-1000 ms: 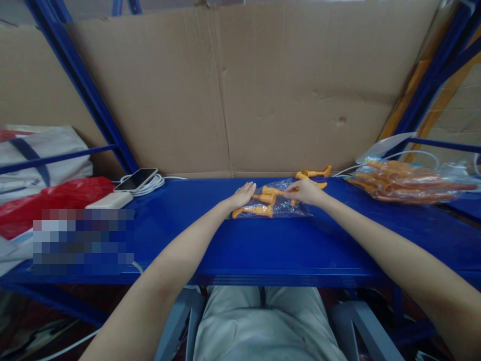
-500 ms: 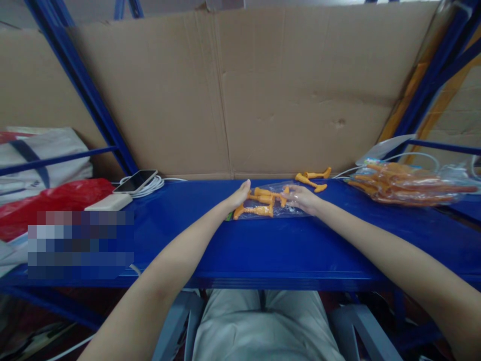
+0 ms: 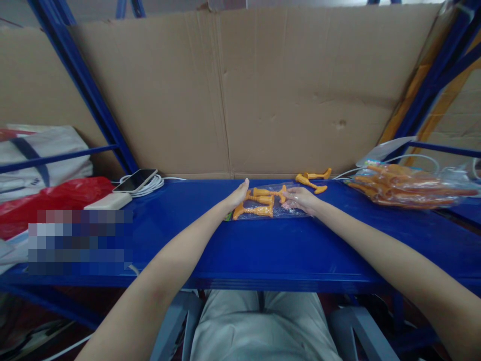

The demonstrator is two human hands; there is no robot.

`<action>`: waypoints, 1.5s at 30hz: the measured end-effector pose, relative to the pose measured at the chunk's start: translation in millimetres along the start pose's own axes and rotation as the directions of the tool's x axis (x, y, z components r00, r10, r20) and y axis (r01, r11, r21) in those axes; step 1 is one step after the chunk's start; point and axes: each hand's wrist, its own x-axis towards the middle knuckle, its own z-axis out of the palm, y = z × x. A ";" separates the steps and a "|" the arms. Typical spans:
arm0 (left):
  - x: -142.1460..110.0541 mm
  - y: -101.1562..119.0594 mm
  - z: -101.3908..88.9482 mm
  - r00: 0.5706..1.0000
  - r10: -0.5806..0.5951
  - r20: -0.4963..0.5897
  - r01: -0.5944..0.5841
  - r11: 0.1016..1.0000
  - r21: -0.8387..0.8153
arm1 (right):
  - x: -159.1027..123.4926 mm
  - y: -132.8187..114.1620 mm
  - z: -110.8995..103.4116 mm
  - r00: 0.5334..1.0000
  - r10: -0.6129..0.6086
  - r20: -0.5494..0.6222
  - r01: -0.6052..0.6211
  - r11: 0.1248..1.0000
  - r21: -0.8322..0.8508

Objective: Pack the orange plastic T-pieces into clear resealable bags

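A clear plastic bag [image 3: 259,216] lies on the blue tabletop in front of me, with several orange plastic pieces [image 3: 261,199] in it, shaped like small legs with feet. My left hand [image 3: 236,197] grips the bag's left end, thumb up, its other fingers mostly hidden. At the right part of the bag, my right hand [image 3: 303,199] has its fingertips closed on the foot end of one orange leg-shaped piece [image 3: 282,193]. Whether plastic film lies between fingers and piece is hard to see. Just behind the right hand, loose orange leg-shaped pieces [image 3: 311,184] lie on the table.
On the right sits a larger clear bag [image 3: 413,185] full of orange pieces. To the left are a phone [image 3: 136,180] on a coiled white cable [image 3: 150,188], a white box-like device [image 3: 108,201] and a red plastic bag [image 3: 63,195]. Cardboard [image 3: 300,100] walls the back, between blue posts.
My right fingers and the orange piece at their tips have shifted slightly left and down, into the bag area. The left hand stays almost where it was.
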 end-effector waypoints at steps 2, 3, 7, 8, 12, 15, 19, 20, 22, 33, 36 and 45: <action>0.5 -0.5 -0.6 1.000 -0.006 0.018 0.006 1.000 -0.004 | -1.2 -2.1 0.4 0.999 -0.013 0.044 0.012 0.999 0.037; 0.7 -0.8 -0.7 1.000 -0.008 0.022 0.008 1.000 -0.007 | -1.4 -2.9 0.6 0.998 -0.026 0.057 0.023 0.998 0.053; 1.3 -2.2 -0.9 1.000 0.002 0.025 -0.002 1.000 0.013 | 2.8 -1.4 1.9 0.997 -0.074 0.019 0.073 0.995 0.068; 1.4 -2.5 -0.8 1.000 0.003 0.023 -0.004 1.000 0.022 | 4.9 -0.1 2.2 0.997 -0.080 0.011 0.079 0.994 0.070; 0.8 -1.7 -0.3 1.000 -0.002 0.008 0.002 1.000 0.021 | 11.7 4.9 3.1 0.996 -0.085 0.012 0.084 0.992 0.094; -1.7 1.2 0.4 1.000 -0.004 -0.009 0.004 1.000 -0.004 | 12.3 5.9 3.3 0.996 -0.086 0.006 0.085 0.990 0.111; -6.0 5.7 -0.4 0.999 -0.002 -0.048 0.000 0.999 -0.040 | 10.8 5.1 3.0 0.995 -0.095 0.034 0.092 0.991 0.102; -6.5 6.4 -1.0 0.998 -0.002 -0.056 0.000 0.999 -0.034 | 10.7 4.9 3.1 0.995 -0.099 0.035 0.095 0.991 0.099; -6.0 6.9 -2.4 0.998 0.001 -0.069 -0.001 1.000 0.000 | 11.1 4.7 3.7 0.995 -0.096 0.030 0.093 0.992 0.090; 2.6 1.1 -3.2 0.991 0.029 -0.127 -0.041 0.995 -0.093 | 14.3 8.8 8.0 0.989 -0.149 -0.020 0.145 0.980 -0.136; 2.4 1.3 -0.9 0.985 0.023 -0.173 -0.062 0.973 -0.221 | 15.0 9.4 8.2 0.985 -0.167 -0.035 0.159 0.972 -0.175; 2.5 -1.7 3.0 0.976 0.020 -0.218 -0.085 0.953 -0.292 | 15.8 4.8 10.4 0.992 -0.114 -0.047 0.103 0.974 -0.202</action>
